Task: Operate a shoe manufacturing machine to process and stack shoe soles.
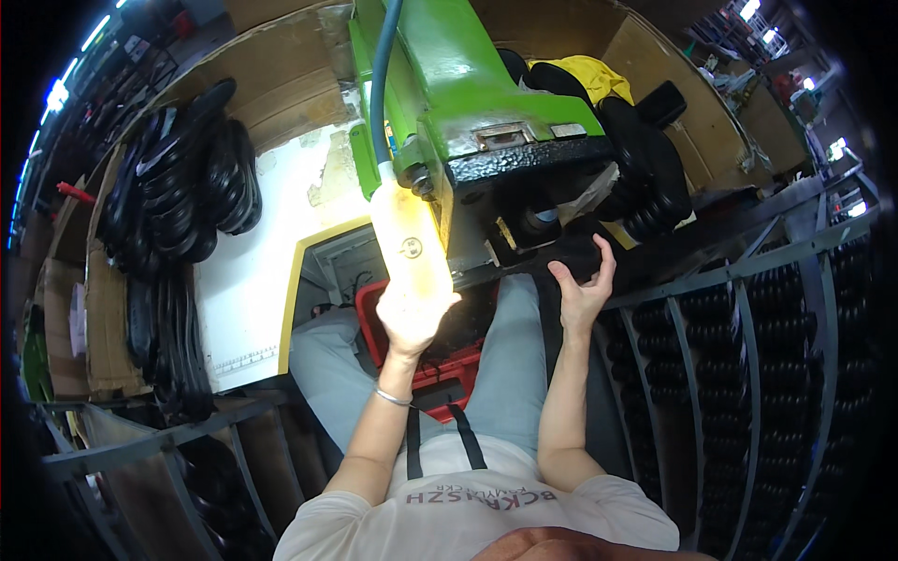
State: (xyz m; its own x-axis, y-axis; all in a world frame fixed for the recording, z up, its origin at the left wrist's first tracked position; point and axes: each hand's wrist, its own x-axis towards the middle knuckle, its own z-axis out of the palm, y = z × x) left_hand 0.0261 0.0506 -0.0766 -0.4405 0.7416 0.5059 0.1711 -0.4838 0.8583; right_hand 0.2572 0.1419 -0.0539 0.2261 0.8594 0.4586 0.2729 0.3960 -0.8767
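Hands [412,313] [582,290] raised at green machine [468,84]

At frame centre the green machine [449,84] fills the upper middle, and its black head [524,168] overhangs the person's lap. The left hand [412,309] closes the gap under the pale yellow lever [404,238]; the right hand [585,290] blocks the opening beneath the head. Below, a red crate [440,369] sits between the knees. Stacked black soles [178,178] crowd the upper left, and a grey metal rack [748,318] walls off the right. The white counter [253,290] at centre left seems the only open passage.
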